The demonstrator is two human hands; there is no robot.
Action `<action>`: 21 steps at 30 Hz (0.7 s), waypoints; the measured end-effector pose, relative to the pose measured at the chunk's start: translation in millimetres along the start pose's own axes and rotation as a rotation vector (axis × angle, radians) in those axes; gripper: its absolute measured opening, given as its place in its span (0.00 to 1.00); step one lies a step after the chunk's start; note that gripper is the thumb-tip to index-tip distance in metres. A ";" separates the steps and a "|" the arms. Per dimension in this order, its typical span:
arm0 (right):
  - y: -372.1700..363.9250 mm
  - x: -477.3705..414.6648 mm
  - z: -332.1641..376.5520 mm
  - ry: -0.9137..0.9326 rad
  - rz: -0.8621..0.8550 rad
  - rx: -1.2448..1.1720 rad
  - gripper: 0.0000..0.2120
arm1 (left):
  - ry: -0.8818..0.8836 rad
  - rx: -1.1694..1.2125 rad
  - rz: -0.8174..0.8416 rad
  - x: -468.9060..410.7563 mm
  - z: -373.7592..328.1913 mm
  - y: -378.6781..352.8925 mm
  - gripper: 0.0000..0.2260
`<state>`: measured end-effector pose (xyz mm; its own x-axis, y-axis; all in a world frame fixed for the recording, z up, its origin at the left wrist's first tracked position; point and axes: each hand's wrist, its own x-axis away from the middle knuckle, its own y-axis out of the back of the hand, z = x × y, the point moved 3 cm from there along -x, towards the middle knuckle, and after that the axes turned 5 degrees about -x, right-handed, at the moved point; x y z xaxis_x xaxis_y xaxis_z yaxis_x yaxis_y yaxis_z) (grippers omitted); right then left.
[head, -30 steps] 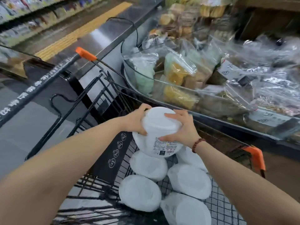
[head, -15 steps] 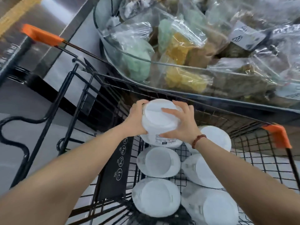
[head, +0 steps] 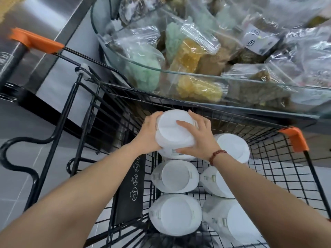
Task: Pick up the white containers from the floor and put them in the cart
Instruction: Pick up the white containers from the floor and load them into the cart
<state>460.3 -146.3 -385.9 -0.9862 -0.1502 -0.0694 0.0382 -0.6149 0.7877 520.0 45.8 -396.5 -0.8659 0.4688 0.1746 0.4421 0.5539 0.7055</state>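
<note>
Both hands are clamped on one round white plastic lidded container [head: 174, 135], left hand [head: 150, 135] on its left side, right hand [head: 198, 136] over the lid and right side. It hangs lid-up inside the black wire shopping cart [head: 268, 158], at the far left corner. I'd say straight down is the open spot, just beyond the four white tubs [head: 176, 176] already standing on the cart floor

The cart [head: 232, 120] is open from above. Five tubs [head: 176, 176] crowd its left and middle floor; bare mesh [head: 279, 178] lies free on the right. The wire front wall hems the far end, with a glass bin [head: 197, 76] of bagged goods just beyond and above its rim
</note>
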 end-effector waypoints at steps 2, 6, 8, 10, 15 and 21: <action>4.1 4.8 1.9 -0.061 0.068 0.024 0.44 | 0.023 -0.023 0.059 2.8 -3.5 3.3 0.50; 23.9 17.1 6.1 -0.138 0.198 0.021 0.46 | -0.018 -0.200 0.148 6.4 -12.1 14.1 0.49; 39.7 27.4 9.2 -0.182 0.205 -0.003 0.45 | -0.031 -0.273 0.186 6.1 -23.3 23.1 0.48; 60.2 41.1 12.0 -0.200 0.156 -0.001 0.43 | -0.045 -0.282 0.239 7.9 -45.0 32.1 0.48; 125.6 91.9 13.3 -0.230 -0.052 0.047 0.32 | -0.205 -0.206 0.148 -3.3 -133.4 42.4 0.34; 215.8 198.6 -1.4 -0.414 -0.354 -0.044 0.26 | -0.433 -0.039 0.112 6.0 -279.0 -31.1 0.21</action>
<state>272.9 -309.8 -230.6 -0.9204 0.3843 -0.0719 -0.3100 -0.6053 0.7331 435.8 -160.6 -225.7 -0.6317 0.7738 -0.0468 0.5111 0.4611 0.7254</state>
